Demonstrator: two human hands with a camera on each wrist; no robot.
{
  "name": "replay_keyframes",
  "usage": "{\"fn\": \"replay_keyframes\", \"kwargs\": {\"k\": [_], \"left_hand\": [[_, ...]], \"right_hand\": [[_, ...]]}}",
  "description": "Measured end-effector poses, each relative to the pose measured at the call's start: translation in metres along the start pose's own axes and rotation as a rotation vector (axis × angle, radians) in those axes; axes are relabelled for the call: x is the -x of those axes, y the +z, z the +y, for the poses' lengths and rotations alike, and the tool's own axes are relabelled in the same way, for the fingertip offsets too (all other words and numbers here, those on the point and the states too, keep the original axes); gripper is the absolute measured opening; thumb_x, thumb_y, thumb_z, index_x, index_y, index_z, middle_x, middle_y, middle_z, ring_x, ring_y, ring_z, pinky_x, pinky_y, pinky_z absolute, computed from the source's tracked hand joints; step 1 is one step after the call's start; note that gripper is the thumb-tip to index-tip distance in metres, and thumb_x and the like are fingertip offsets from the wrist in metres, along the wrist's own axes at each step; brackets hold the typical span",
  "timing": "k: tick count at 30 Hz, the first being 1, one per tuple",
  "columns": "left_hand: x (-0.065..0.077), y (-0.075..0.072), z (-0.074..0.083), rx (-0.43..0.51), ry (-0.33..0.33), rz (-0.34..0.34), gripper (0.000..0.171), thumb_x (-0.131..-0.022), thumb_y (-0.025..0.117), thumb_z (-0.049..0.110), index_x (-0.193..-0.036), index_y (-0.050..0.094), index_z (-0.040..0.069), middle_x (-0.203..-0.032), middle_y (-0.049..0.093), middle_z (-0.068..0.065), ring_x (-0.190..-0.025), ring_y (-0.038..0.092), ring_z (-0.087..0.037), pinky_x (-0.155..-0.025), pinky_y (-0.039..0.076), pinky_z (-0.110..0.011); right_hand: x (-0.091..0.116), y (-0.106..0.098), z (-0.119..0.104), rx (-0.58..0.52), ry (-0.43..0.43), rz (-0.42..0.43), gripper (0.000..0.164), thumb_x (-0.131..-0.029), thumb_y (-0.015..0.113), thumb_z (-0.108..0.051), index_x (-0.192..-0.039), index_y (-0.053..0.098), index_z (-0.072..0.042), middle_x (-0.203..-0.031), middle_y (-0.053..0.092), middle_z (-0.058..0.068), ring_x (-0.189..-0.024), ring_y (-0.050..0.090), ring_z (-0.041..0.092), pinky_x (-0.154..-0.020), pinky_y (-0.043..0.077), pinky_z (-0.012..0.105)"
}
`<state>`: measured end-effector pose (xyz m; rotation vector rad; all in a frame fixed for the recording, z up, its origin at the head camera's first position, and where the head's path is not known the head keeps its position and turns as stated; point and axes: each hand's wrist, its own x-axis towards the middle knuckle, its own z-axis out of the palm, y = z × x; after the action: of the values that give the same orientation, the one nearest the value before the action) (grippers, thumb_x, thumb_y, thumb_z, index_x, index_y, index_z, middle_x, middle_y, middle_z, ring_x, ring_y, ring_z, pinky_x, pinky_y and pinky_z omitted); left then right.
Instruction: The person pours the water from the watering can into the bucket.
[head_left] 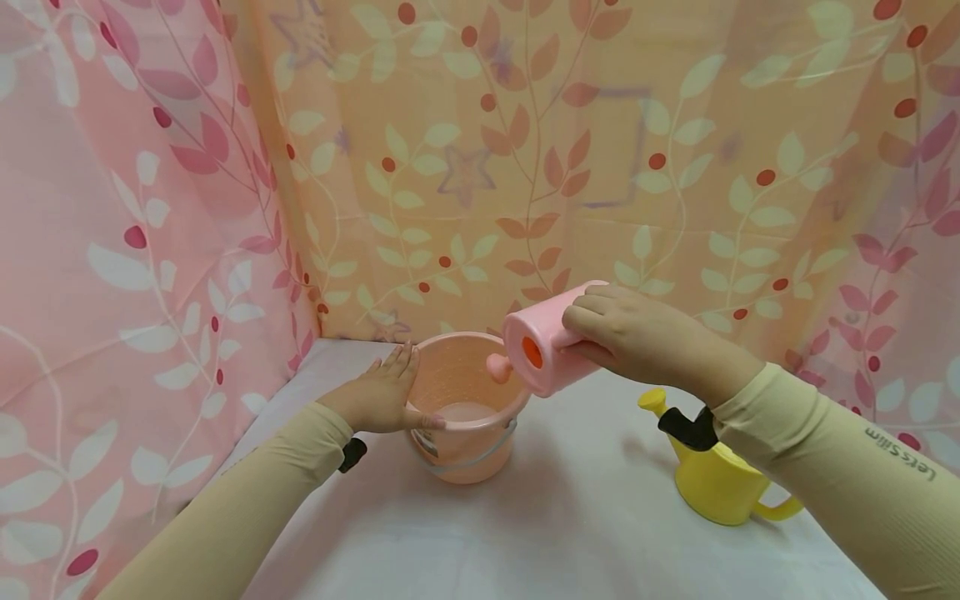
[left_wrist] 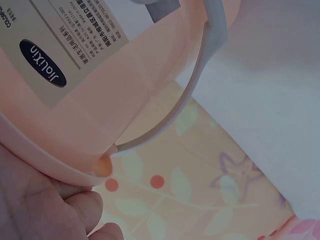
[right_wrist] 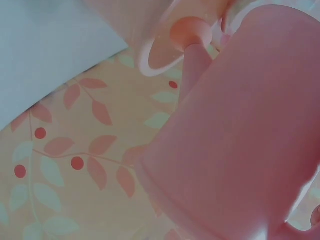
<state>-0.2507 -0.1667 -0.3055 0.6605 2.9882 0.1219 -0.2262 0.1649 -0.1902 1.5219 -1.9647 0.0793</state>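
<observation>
A peach bucket (head_left: 465, 450) with a grey wire-like handle (left_wrist: 190, 92) stands on the white surface. My left hand (head_left: 378, 396) lies on its left rim, fingers stretched along the edge and thumb over the front. The bucket's printed label (left_wrist: 65, 45) shows in the left wrist view. With my right hand (head_left: 630, 333) I grip a pink watering can (head_left: 551, 337) by its handle, held up and tipped sideways. Its round spout head (right_wrist: 191, 32) is over the bucket's right rim. An orange inside shows through the can's opening (head_left: 532, 352).
A yellow watering can (head_left: 720, 487) stands on the white tabletop (head_left: 585, 533) beneath my right forearm, its spout toward the left. Leaf-patterned cloth (head_left: 465, 192) hangs at the back, with pink cloth (head_left: 150, 275) along the left side and more on the right.
</observation>
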Motion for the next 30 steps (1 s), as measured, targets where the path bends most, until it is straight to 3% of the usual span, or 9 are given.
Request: {"fn": "replay_keyframes", "kwargs": {"k": [22, 30], "left_hand": [[0.0013, -0.0008, 0.0015, 0.021, 0.000, -0.006, 0.122, -0.069, 0.043, 0.081, -0.143, 0.005, -0.008, -0.149, 0.000, -0.025, -0.138, 0.000, -0.035, -0.107, 0.011, -0.054], [0.0020, -0.0012, 0.0006, 0.026, 0.004, -0.002, 0.122, -0.070, 0.043, 0.081, -0.142, 0.005, -0.010, -0.149, 0.001, -0.027, -0.138, 0.001, -0.037, -0.107, 0.011, -0.055]], "right_hand": [[0.0011, -0.0088, 0.0016, 0.014, -0.026, -0.025, 0.033, -0.070, 0.077, -0.008, -0.074, 0.045, -0.013, -0.068, 0.044, -0.005, -0.070, 0.045, 0.013, -0.064, 0.040, 0.027], [0.0003, -0.0091, 0.0016, 0.022, -0.051, -0.024, 0.029, -0.074, 0.074, -0.010, -0.074, 0.045, -0.012, -0.068, 0.043, -0.005, -0.068, 0.043, 0.013, -0.064, 0.038, 0.027]]}}
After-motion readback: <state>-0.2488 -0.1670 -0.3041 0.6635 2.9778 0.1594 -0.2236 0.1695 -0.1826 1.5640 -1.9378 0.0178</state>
